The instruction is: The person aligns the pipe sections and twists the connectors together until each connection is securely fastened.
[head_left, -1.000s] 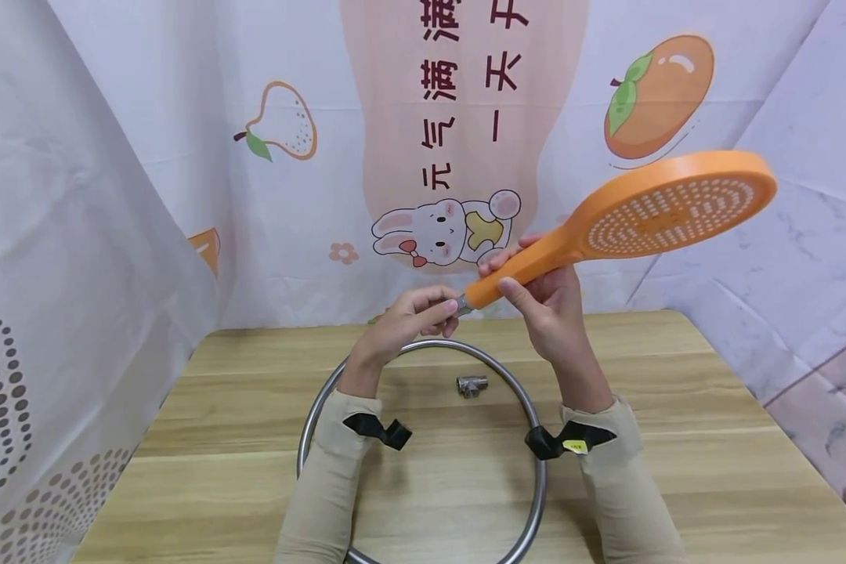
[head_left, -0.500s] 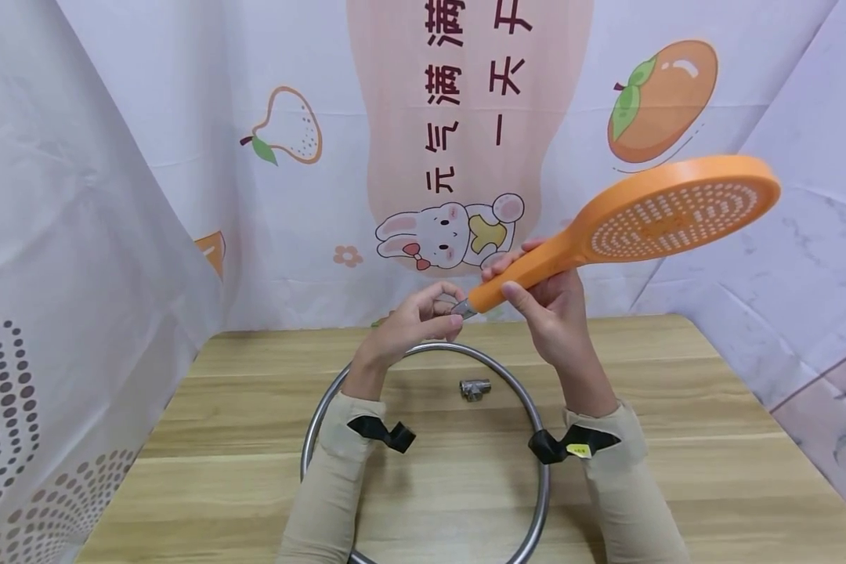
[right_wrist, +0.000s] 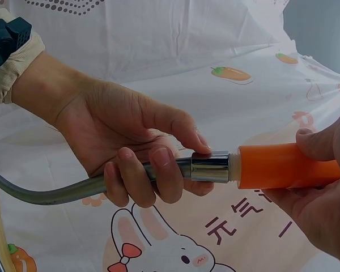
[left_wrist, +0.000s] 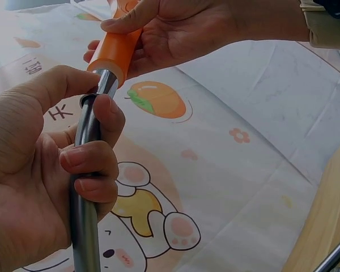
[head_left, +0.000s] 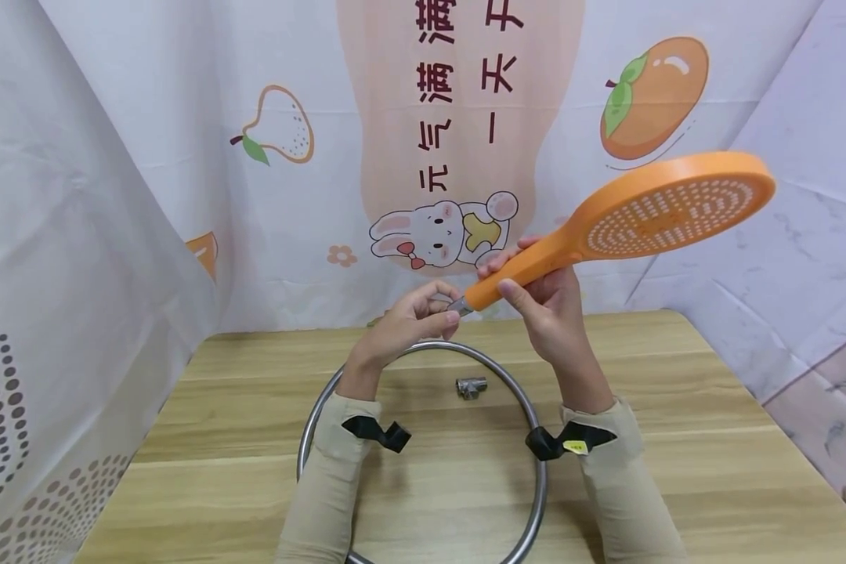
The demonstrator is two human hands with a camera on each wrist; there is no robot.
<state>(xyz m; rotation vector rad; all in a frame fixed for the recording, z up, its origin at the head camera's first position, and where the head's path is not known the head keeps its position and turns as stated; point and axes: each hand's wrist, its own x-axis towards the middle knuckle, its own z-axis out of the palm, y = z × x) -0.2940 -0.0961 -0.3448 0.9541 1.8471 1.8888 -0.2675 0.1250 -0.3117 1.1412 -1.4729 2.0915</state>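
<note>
My right hand (head_left: 555,313) grips the handle of an orange shower head (head_left: 677,200), its spray face tilted toward me. My left hand (head_left: 402,325) curls round the end of a metal shower hose (left_wrist: 86,187). The left thumb touches the hose's chrome nut (right_wrist: 210,166), and the index finger is close by. In the right wrist view the nut lines up with the handle's open end, and a narrow band of pale thread (right_wrist: 234,167) shows between them. From above, the left fingers partly hide the nut.
The rest of the hose loops over the wooden table (head_left: 240,439) between the forearms. Inside that loop lies a small chrome T-shaped fitting (head_left: 471,388). A printed cloth (head_left: 289,235) hangs behind the table, with more cloth along both sides.
The left thumb and fingers shift about the nut, spreading a little at half a second ago and drawn closer now. The right hand and the shower head keep nearly the same pose.
</note>
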